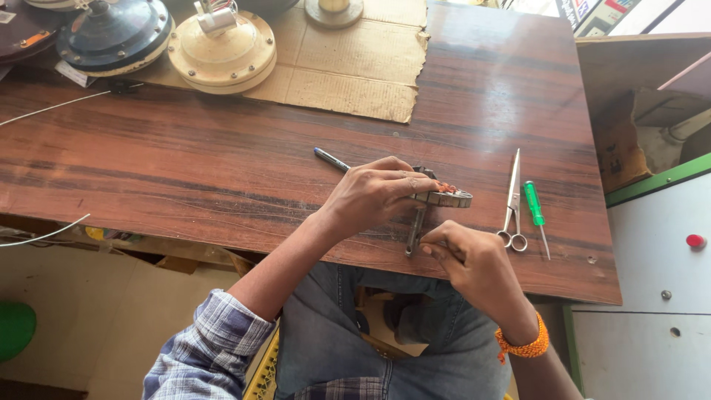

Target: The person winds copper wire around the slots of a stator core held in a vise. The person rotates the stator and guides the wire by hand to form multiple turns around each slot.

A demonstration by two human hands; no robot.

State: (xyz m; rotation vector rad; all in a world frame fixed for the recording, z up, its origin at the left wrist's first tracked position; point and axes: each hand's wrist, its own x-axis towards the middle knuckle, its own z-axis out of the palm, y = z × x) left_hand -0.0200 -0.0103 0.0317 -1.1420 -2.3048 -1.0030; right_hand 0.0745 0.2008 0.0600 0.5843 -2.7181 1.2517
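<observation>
My left hand (370,194) grips a flat grey metal ring with reddish copper winding (446,195), holding it on the brown wooden table (185,170). My right hand (474,259), with an orange thread band on its wrist, pinches the lower end of a thin metal tool (413,231) that runs up under the ring. A blue-tipped pen (330,158) lies just behind my left hand.
Scissors (512,200) and a green-handled screwdriver (535,209) lie to the right of my hands. On cardboard (355,67) at the back stand a cream fan motor housing (222,52) and a dark blue one (115,33). A white wire (52,107) trails off left.
</observation>
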